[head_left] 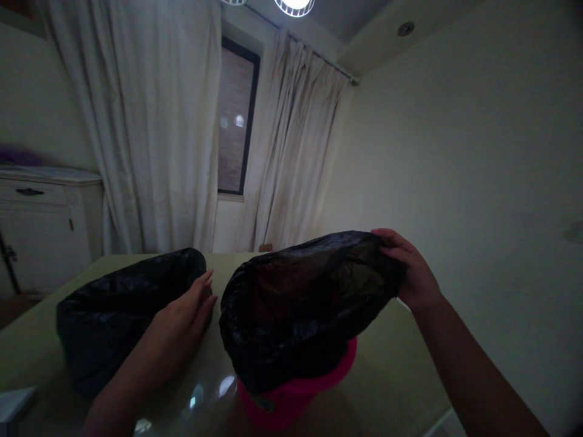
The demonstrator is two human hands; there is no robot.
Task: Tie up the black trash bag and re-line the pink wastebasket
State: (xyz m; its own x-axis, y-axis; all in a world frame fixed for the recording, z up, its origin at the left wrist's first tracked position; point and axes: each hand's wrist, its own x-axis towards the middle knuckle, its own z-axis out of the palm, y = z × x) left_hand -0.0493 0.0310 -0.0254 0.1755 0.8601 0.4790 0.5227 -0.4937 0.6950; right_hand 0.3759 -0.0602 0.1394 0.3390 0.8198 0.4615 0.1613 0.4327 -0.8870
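A black plastic garbage bag (291, 340) sits in a pink bin (291, 400), its mouth spread wide and stretched up to the right. My right hand (412, 273) grips the bag's far right edge between thumb and fingers. Between the two bags is my left hand (186, 315), fingers stretched out and holding nothing. It lies beside a second black bag (104, 328), which stands open-mouthed on the left; whether the hand touches it I cannot tell. Whatever supports that second bag is mostly hidden.
Both bags are on a glossy pale table (387, 376). A white cabinet (40, 224) stands at the left, near long curtains (159, 133) and a narrow window (234, 121). A plain wall (464, 158) rises on the right. A flat pale object (16, 400) lies at the lower left.
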